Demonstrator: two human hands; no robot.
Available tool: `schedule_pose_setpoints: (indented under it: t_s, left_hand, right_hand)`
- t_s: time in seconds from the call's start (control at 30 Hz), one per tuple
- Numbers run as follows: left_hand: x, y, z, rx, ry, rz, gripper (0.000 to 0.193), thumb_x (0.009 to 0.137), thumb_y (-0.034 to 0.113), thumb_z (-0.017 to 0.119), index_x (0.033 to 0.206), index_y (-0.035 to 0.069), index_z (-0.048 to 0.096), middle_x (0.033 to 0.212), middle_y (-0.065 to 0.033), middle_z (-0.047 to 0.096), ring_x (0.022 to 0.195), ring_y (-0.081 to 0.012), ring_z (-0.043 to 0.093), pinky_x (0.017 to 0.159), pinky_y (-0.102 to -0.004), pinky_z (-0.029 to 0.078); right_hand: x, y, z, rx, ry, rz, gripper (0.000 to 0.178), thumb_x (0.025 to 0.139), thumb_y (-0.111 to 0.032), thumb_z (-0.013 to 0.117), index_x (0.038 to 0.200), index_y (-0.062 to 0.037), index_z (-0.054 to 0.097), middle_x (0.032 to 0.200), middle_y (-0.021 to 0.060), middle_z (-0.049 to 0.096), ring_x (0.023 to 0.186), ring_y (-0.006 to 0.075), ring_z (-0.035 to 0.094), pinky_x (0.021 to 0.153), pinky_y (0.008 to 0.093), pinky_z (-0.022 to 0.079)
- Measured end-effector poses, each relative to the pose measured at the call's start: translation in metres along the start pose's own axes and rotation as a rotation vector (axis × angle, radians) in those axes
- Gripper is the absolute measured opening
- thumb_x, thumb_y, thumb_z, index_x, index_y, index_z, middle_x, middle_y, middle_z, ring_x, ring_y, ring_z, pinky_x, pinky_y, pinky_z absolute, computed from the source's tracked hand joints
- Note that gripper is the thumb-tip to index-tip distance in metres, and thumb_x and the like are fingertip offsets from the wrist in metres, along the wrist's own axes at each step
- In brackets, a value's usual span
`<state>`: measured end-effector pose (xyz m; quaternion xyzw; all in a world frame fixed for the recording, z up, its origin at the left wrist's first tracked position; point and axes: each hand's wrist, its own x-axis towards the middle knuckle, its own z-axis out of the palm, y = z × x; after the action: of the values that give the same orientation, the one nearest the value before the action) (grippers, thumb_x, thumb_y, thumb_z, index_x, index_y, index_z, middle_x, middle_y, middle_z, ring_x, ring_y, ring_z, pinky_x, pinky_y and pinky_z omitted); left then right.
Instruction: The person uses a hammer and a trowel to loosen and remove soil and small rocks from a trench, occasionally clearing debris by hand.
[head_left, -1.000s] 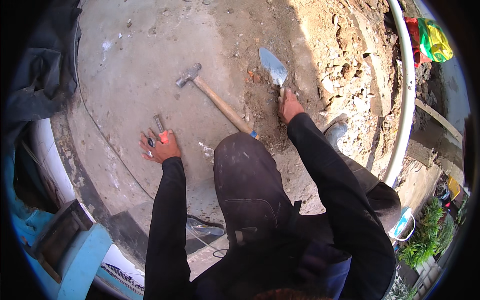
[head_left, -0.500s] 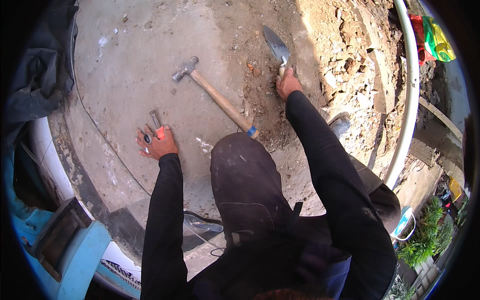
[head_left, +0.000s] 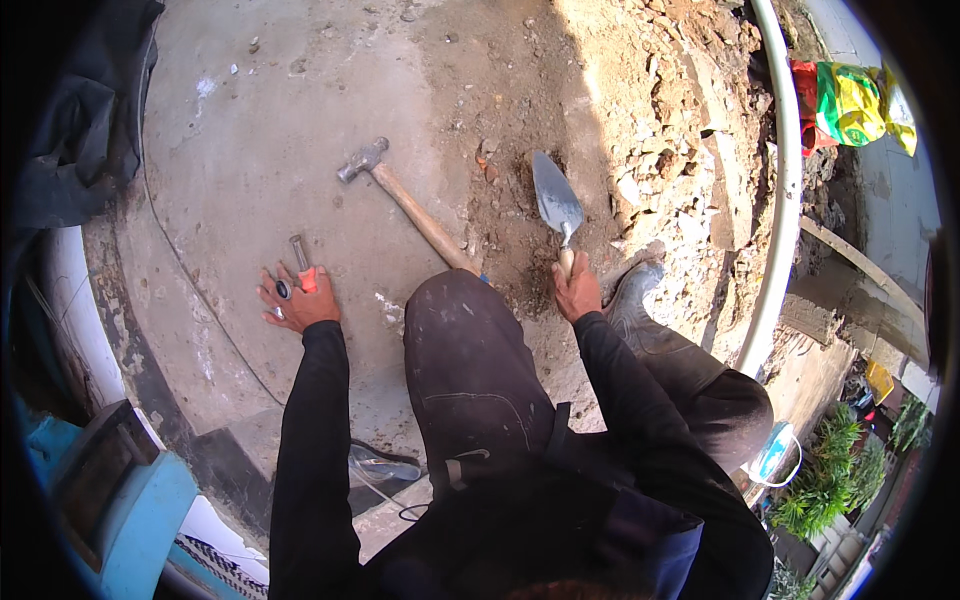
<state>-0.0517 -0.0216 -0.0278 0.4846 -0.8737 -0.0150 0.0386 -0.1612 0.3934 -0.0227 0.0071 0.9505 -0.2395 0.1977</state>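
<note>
My right hand (head_left: pixel 577 289) is closed around the pale handle of a pointed trowel (head_left: pixel 556 196), its blade lying over loose dirt and pointing away from me. My left hand (head_left: pixel 304 303) is down on the concrete with fingers partly spread. Between its thumb and forefinger sits the orange-red grip of a chisel-like tool (head_left: pixel 299 253), whose metal shank sticks out ahead; the rest is under the palm. A dark round thing and a ring show on the left fingers. Between my hands lies a hammer (head_left: pixel 420 217) with a wooden handle, its near end partly hidden by my knee.
Rubble and broken soil (head_left: pixel 680 140) spread along the right, beside a long white pipe (head_left: pixel 787 200). A thin cable (head_left: pixel 180 250) runs across the concrete at left. Black sheeting (head_left: pixel 75 150) hangs at far left, above a blue object (head_left: pixel 150 510). Colourful plastic bags (head_left: pixel 845 105) lie at far right.
My right hand has drawn the trowel back toward me, over the loose dirt. My left hand keeps the orange-gripped tool in place on the ground. The view has shifted slightly.
</note>
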Motion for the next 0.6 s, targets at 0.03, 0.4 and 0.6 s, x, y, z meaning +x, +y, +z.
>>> schedule_pose_setpoints:
  t_s: [0.03, 0.4, 0.6]
  left_hand:
    - [-0.005, -0.006, 0.0, 0.025, -0.013, 0.012, 0.076, 0.074, 0.048, 0.067, 0.137, 0.011, 0.046, 0.151, -0.0104, 0.027, 0.141, -0.0328, 0.018, 0.109, -0.0631, 0.007]
    - [0.001, 0.001, 0.004, -0.006, 0.012, 0.017, 0.075, 0.075, 0.048, 0.067, 0.137, 0.01, 0.047, 0.151, -0.0084, 0.027, 0.141, -0.0328, 0.018, 0.11, -0.0611, 0.008]
    - [0.0, 0.002, 0.001, -0.03, -0.004, -0.008, 0.075, 0.075, 0.048, 0.067, 0.137, 0.01, 0.046, 0.151, -0.0075, 0.026, 0.141, -0.0325, 0.018, 0.11, -0.061, 0.009]
  right_hand:
    - [0.006, -0.012, -0.011, -0.022, 0.027, 0.021, 0.041, 0.091, -0.031, 0.051, 0.118, -0.0026, 0.04, 0.089, 0.0293, 0.062, 0.085, 0.0472, 0.061, 0.074, 0.0525, 0.048]
    - [0.045, 0.009, 0.008, -0.152, -0.139, 0.015, 0.04, 0.083, -0.017, 0.057, 0.117, -0.0047, 0.039, 0.089, 0.03, 0.062, 0.087, 0.0464, 0.061, 0.076, 0.0531, 0.047]
    - [0.011, 0.029, -0.022, -0.216, -0.092, -0.09, 0.043, 0.086, -0.027, 0.059, 0.117, -0.004, 0.039, 0.086, 0.0286, 0.063, 0.084, 0.0448, 0.062, 0.073, 0.0525, 0.048]
